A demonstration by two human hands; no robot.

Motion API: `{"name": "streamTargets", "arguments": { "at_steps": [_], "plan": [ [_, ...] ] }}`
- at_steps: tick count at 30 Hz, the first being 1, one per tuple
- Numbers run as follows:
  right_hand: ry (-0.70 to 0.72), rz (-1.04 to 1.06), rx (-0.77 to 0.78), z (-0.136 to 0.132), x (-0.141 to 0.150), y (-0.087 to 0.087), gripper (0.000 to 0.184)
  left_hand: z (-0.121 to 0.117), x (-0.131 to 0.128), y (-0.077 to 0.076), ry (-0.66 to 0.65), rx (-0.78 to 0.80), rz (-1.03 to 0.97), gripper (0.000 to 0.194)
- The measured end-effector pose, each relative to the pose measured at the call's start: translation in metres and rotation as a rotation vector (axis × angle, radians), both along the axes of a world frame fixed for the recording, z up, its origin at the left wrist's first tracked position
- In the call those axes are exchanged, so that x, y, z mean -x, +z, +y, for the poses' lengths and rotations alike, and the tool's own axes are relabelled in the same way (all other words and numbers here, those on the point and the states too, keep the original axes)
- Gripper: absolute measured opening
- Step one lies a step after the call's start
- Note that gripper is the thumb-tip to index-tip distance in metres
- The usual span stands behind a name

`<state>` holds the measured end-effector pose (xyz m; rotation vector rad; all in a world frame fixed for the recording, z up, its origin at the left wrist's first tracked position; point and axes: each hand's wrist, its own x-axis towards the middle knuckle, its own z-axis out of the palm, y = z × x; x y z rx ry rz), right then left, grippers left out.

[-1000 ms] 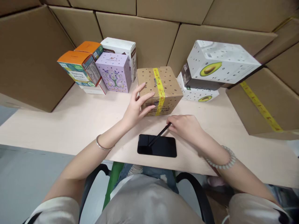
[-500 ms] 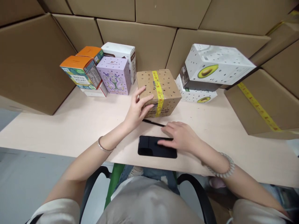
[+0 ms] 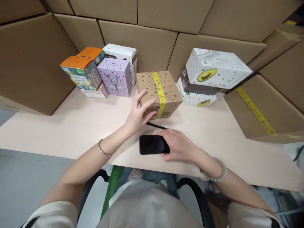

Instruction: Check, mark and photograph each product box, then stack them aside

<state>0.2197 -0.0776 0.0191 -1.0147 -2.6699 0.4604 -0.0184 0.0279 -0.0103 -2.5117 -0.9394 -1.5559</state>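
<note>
Phone [image 3: 150, 144] near the front of the desk [image 3: 106, 120], dark screen up, long axis running left to right, roughly along the near edge. Grasped at its right end in the right hand [image 3: 177, 144], with most of its length reaching leftward past the thumb; impossible to tell whether lifted or resting. Farther off, left hand [image 3: 136, 115] with fingers spread loosely against the taped carton [image 3: 169, 85]. Between carton and phone, a thin black stick [image 3: 156, 125], slanting slightly.
</note>
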Motion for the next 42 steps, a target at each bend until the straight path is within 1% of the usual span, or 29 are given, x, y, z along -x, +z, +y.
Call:
{"name": "streamTargets", "arguments": {
  "at_steps": [2, 4, 7, 9, 12, 14, 16, 18, 20, 23, 31, 37, 39, 42],
  "plan": [
    [-0.008, 0.017, -0.058, 0.002, -0.006, 0.003, 0.062, 0.0, 0.002, 0.002, 0.011, 0.018, 0.015, 0.059],
    [-0.015, 0.08, -0.107, 0.003, -0.014, 0.011, 0.067, -0.001, 0.002, 0.003, 0.024, 0.016, 0.024, 0.058],
    [-0.046, 0.257, -0.198, 0.006, -0.026, 0.032, 0.079, -0.001, -0.001, 0.001, 0.03, 0.017, 0.004, 0.057],
    [-0.094, 0.369, -0.302, 0.009, -0.032, 0.049, 0.085, -0.001, -0.004, -0.002, 0.014, 0.007, -0.025, 0.055],
    [-0.179, 0.441, -0.477, 0.015, -0.032, 0.074, 0.084, 0.001, -0.007, -0.006, -0.02, -0.038, -0.071, 0.053],
    [-0.213, 0.452, -0.575, 0.018, -0.028, 0.087, 0.083, 0.001, -0.007, -0.008, -0.031, -0.054, -0.08, 0.056],
    [-0.235, 0.438, -0.629, 0.02, -0.023, 0.096, 0.082, 0.001, -0.008, -0.009, -0.022, -0.048, -0.063, 0.061],
    [-0.245, 0.411, -0.64, 0.022, -0.018, 0.102, 0.079, -0.001, -0.007, -0.009, 0.008, -0.034, -0.034, 0.061],
    [-0.252, 0.398, -0.639, 0.023, -0.014, 0.104, 0.078, -0.002, -0.008, -0.009, 0.035, -0.034, -0.022, 0.052],
    [-0.272, 0.382, -0.653, 0.024, -0.011, 0.106, 0.077, -0.003, -0.008, -0.008, 0.031, -0.049, -0.034, 0.04],
    [-0.338, 0.334, -0.625, 0.023, -0.014, 0.111, 0.076, -0.007, -0.007, -0.005, 0.035, 0.001, -0.016, 0.051],
    [-0.267, 0.36, -0.709, 0.026, -0.015, 0.108, 0.079, -0.005, -0.005, -0.007, 0.027, -0.012, -0.007, 0.047],
    [-0.232, 0.358, -0.648, 0.024, -0.016, 0.104, 0.079, -0.002, -0.003, -0.007, -0.003, -0.008, -0.006, 0.052],
    [-0.146, 0.345, -0.442, 0.016, -0.018, 0.091, 0.08, 0.006, 0.001, -0.004, -0.054, 0.033, -0.018, 0.054]
  ]
}}
